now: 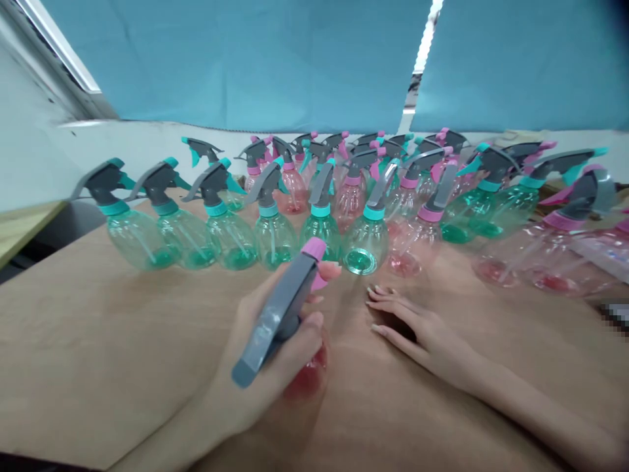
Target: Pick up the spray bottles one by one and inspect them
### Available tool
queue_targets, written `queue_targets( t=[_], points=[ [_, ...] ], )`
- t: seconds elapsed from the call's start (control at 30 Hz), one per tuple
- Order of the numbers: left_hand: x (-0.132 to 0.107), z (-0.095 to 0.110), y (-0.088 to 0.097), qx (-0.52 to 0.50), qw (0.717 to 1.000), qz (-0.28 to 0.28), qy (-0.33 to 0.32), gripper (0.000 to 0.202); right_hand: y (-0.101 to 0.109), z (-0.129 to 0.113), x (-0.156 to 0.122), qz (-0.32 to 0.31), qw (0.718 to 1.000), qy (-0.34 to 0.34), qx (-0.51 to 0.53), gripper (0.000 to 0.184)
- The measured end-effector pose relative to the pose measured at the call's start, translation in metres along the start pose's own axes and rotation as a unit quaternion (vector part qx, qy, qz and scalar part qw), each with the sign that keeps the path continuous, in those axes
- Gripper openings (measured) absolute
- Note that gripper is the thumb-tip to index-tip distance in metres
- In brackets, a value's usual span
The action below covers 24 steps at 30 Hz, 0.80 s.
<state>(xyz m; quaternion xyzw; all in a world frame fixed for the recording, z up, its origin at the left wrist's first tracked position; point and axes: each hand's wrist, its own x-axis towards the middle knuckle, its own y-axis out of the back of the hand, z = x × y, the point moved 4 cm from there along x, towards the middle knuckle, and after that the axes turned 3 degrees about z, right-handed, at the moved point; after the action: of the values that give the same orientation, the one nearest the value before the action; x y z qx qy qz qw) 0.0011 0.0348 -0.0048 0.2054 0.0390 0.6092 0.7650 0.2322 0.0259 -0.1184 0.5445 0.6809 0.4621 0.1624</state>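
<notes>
My left hand [275, 328] is wrapped round the neck of a pink spray bottle [307, 377] with a grey head and a pink nozzle. Its nozzle points away from me, and a finger lies by the pink trigger. Much of the bottle's body is hidden behind the hand. To the right, my right hand [417, 328] rests on the table with its fingers stretched forward, holding nothing. Just beyond its fingertips stand a green spray bottle [366, 246] and a clear pinkish spray bottle [413, 246].
A row of green spray bottles [230, 239] spans the wooden table [122, 341], with several pink and green ones crowded behind. More pink bottles [555, 262] stand at the right, near a dark object [616, 314] at the edge. A blue curtain [295, 65] hangs behind.
</notes>
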Motion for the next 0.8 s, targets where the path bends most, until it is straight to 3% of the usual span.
queue_targets(
  t=[0.1, 0.4, 0.53, 0.8],
  points=[
    [-0.0004, 0.0021, -0.0049, -0.008, 1.000, -0.027, -0.001, 0.049, -0.0007, -0.0012, -0.0005, 0.002, 1.000, 0.000, -0.006, 0.034],
    [-0.0007, 0.0012, -0.0042, 0.013, 1.000, -0.026, -0.011, 0.042, -0.0012, -0.0058, 0.0006, 0.009, 1.000, 0.001, -0.009, 0.035],
    [-0.0028, 0.0006, -0.0038, 0.015, 0.999, -0.035, 0.020, 0.049, -0.0021, -0.0052, 0.0006, 0.007, 1.000, 0.006, -0.017, 0.036],
    [-0.0020, 0.0040, -0.0049, 0.002, 0.999, -0.032, 0.009, 0.055, -0.0034, -0.0027, -0.0002, 0.001, 1.000, 0.008, -0.023, 0.038]
  ],
)
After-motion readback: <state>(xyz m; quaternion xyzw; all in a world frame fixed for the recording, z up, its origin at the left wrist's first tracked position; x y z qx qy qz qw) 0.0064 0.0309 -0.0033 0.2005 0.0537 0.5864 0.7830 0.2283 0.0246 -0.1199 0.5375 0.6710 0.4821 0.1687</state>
